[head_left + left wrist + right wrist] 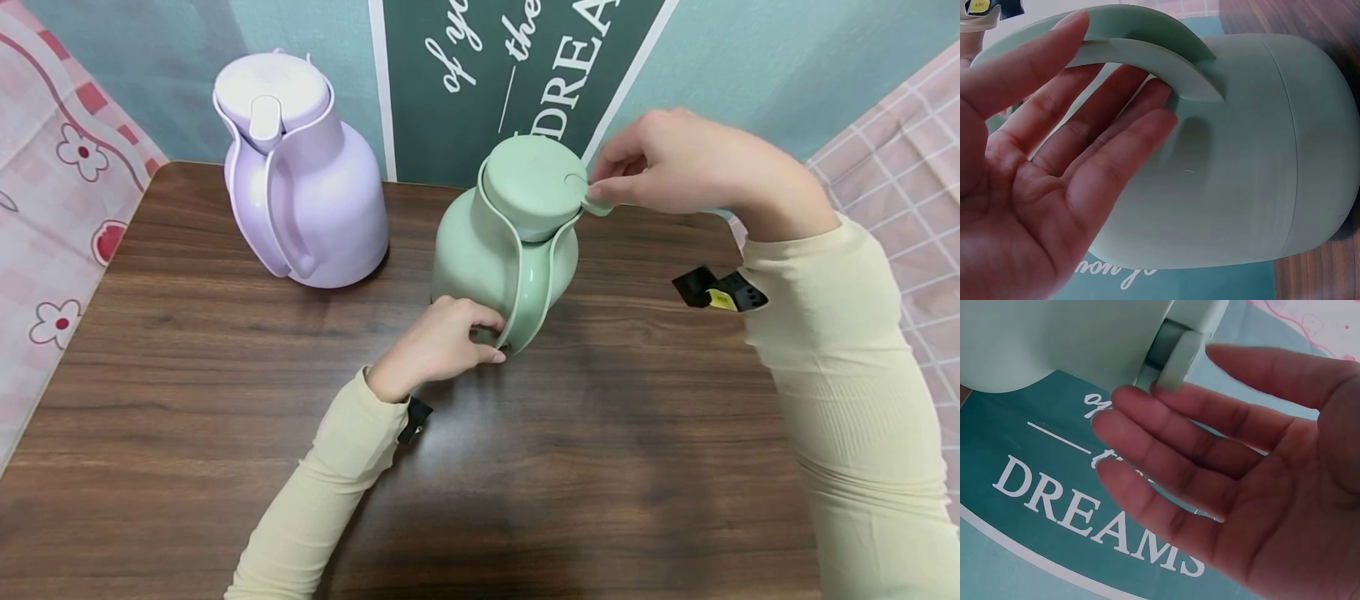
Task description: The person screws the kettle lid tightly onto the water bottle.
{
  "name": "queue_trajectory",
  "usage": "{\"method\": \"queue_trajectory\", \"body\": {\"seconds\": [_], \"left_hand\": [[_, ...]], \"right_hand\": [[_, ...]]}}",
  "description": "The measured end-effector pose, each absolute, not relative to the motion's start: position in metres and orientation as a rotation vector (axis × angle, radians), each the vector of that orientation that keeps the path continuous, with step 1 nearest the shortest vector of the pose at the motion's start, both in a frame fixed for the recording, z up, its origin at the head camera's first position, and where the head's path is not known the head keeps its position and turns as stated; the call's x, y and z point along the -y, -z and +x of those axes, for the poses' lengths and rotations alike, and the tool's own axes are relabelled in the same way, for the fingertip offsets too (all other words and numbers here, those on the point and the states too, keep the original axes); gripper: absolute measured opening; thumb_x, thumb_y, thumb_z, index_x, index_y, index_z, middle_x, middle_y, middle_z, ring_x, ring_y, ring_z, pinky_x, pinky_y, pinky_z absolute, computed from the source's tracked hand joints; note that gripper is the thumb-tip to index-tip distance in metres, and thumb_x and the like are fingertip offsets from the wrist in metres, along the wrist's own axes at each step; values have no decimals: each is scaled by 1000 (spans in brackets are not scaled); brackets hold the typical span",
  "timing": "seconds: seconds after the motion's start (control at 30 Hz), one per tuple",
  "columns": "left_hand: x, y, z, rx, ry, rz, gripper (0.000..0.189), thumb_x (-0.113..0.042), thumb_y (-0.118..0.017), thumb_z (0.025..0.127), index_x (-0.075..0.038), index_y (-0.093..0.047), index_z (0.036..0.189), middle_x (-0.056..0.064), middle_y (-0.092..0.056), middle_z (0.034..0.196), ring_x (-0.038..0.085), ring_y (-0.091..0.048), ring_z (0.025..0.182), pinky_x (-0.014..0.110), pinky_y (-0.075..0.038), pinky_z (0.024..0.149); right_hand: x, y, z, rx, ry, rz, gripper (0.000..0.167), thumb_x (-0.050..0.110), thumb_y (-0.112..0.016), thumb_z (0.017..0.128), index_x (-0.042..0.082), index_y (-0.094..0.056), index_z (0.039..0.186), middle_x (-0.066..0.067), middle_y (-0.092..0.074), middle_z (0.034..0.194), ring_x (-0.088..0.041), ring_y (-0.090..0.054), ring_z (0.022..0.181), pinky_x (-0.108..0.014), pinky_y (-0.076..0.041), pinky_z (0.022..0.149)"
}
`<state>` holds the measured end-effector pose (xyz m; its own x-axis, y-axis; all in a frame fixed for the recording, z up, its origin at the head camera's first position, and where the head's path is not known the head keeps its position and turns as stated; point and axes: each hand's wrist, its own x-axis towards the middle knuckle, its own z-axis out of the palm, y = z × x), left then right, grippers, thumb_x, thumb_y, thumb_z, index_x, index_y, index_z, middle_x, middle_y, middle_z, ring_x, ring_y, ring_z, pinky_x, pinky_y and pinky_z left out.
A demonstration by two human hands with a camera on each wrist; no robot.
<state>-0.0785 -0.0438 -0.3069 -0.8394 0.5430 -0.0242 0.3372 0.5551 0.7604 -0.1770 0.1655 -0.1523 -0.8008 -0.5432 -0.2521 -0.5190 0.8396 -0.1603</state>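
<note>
A pale green thermos jug (480, 250) stands on the table, its round lid (528, 179) seated on top. My left hand (450, 337) is at the lower end of the jug's handle (535, 292). In the left wrist view, the fingers reach through the handle loop while the thumb lies along its outer side. Up at the rim, my right hand (675, 162) pinches a small green tab (1182, 362) between thumb and index finger. The other right fingers extend below that tab, touching nothing else.
To the left stands a lilac thermos jug (330, 200) of the same shape, its lid on. Behind both, a teal cloth with a dark lettered panel (420, 125) hangs at the edge of the wooden table (600, 467). Patterned pink cloths (45, 208) flank the sides.
</note>
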Motion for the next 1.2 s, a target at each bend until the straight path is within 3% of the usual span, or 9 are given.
{"method": "queue_trajectory", "body": {"seconds": [0.2,0.47,0.63,0.8,0.97,1.2], "left_hand": [[43,307,-78,-2539,-1163,732,12,-15,-74,76,-13,-70,87,-7,-62,75,9,-49,64,24,-41,64],[44,308,-78,-2545,-1160,731,12,-15,-74,76,-13,-70,87,-7,-62,76,9,-49,64,24,-41,64],[43,309,-79,-2543,-1160,737,12,-15,-74,76,-13,-69,87,-8,-61,75,9,-49,64,24,-41,64],[43,309,-79,-2547,-1156,740,12,-15,-74,75,-13,-69,86,-7,-61,76,9,-49,64,24,-41,64],[43,309,-80,-2552,-1149,741,12,-16,-75,75,-13,-70,86,-7,-62,76,9,-49,65,24,-41,65],[44,309,-80,-2543,-1144,730,13,-16,-74,75,-13,-70,87,-5,-64,79,9,-50,66,24,-41,65]], "right_hand": [[-168,153,-176,-2706,123,-885,13,11,-57,86,15,-69,90,2,-64,81,-11,-55,75,-22,-38,66],[-167,152,-174,-2686,145,-933,18,7,-57,85,19,-70,85,5,-65,81,-7,-57,75,-19,-40,67],[-163,154,-174,-2751,154,-855,5,14,-65,80,15,-68,84,2,-66,81,-11,-58,76,-25,-39,70],[-162,155,-179,-2763,158,-754,30,25,-69,78,10,-64,104,-10,-65,101,-24,-56,96,-38,-37,82],[-165,153,-185,-2688,179,-759,57,29,-69,80,12,-49,131,-13,-53,127,-32,-51,111,-46,-36,89],[-163,154,-184,-2687,217,-821,60,29,-72,78,13,-49,131,-8,-52,128,-25,-54,106,-40,-35,83]]}}
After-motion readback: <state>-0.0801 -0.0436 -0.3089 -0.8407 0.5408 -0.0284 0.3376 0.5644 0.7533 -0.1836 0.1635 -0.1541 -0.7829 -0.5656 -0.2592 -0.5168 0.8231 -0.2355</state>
